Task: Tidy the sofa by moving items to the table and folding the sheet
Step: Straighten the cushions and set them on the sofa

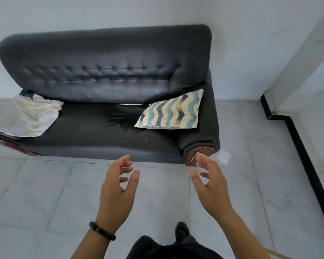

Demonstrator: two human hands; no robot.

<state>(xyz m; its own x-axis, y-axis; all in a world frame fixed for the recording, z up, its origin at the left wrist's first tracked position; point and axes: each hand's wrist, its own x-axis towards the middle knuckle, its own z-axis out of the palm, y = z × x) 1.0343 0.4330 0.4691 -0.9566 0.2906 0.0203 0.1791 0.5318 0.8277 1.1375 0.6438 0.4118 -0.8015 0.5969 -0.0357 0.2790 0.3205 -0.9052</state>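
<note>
Both hands hover above the tiled floor (45,184) in front of the dark leather sofa (105,81), palms facing each other, holding nothing. The left hand (118,191), with a beaded bracelet (102,230) at its wrist, has loosely spread fingers, as does the right hand (209,186). A crumpled white sheet (26,116) lies over the sofa's left end; a zigzag-striped cushion (170,111) leans at the right end of the seat.
</note>
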